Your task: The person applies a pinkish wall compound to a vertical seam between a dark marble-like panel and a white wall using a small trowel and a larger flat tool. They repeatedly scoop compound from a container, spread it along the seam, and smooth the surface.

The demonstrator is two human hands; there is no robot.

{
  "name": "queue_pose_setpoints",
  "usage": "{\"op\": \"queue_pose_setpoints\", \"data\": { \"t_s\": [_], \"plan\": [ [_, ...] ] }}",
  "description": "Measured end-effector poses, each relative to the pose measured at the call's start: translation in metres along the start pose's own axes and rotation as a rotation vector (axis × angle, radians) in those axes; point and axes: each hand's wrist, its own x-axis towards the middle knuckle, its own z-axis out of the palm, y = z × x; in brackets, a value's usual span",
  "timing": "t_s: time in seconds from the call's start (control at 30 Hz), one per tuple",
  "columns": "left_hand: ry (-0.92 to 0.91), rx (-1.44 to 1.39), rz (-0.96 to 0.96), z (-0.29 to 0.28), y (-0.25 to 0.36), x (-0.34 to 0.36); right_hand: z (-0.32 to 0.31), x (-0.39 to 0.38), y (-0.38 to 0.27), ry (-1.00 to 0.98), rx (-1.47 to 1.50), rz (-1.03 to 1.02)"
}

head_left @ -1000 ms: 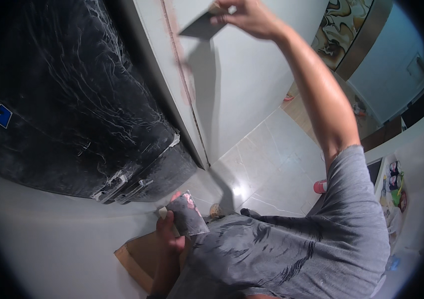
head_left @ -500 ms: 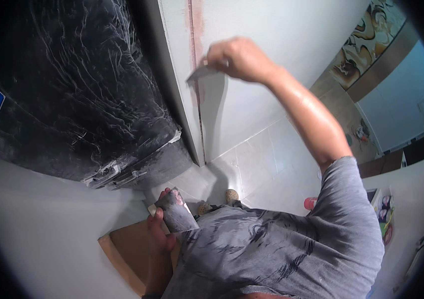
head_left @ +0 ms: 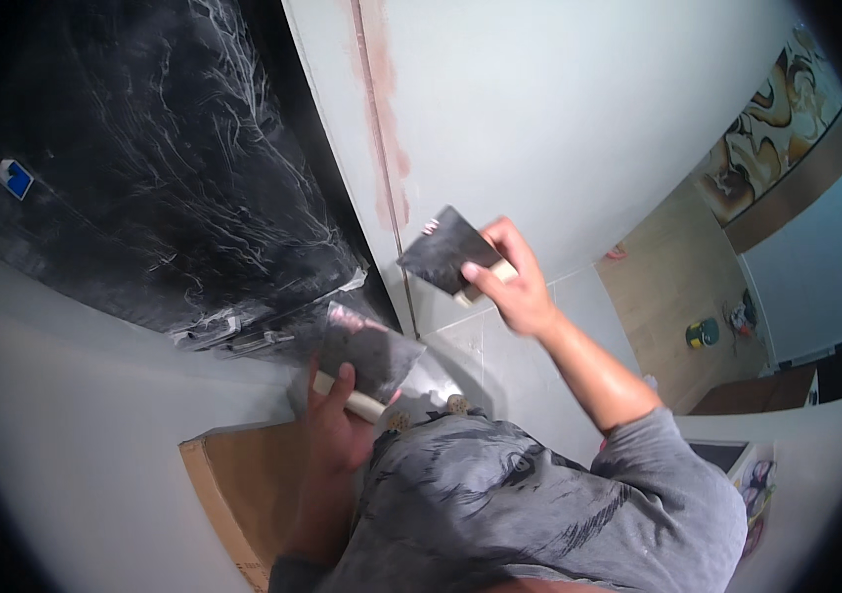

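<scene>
Two flat scrapers, one in each hand, beside a grooved white wall

Head view: the right hand [head_left: 522, 295] has its fingers [head_left: 505, 233] clamped on the cream handle of the right scraper [head_left: 450, 259], thumb on the near face. Its dark blade overlaps the lower part of the groove [head_left: 363, 59] near the left edge of the wall [head_left: 549, 119]; whether it touches the wall cannot be told. Pinkish filler [head_left: 388, 114] lines the groove's upper part.

The left hand [head_left: 337, 433] has its fingers clamped around the handle of the left scraper [head_left: 366, 351], lower and nearer the body, with pinkish marks toward the blade's upper corner. The two blades are apart.

Left of the wall's edge stands a black unit [head_left: 193, 178] under wrinkled, dusty film, bearing a blue-and-white label [head_left: 15, 179] too small to read. Below it is an open cardboard box [head_left: 243, 484] with tiny print at its bottom corner, also unreadable. The grey shirt [head_left: 510, 484] carries a dark print. Beyond the wall's right edge, a green tub [head_left: 703, 333] with a yellowish patch sits on the floor [head_left: 658, 287].
</scene>
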Motion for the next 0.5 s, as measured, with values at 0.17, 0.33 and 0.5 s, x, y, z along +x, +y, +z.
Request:
{"op": "queue_pose_setpoints", "data": {
  "t_s": [0.17, 0.33, 0.5],
  "plan": [
    [-0.01, -0.066, -0.018, 0.059, -0.003, 0.009, 0.024, -0.043, -0.035, 0.156, -0.049, -0.363],
    [-0.018, 0.07, 0.006, 0.089, -0.01, 0.01, 0.005, -0.045, -0.033, -0.081, -0.125, -0.307],
    [-0.055, 0.149, 0.103, 0.083, -0.02, 0.012, -0.035, -0.05, -0.033, -0.278, -0.144, 0.128]
  ]
}}
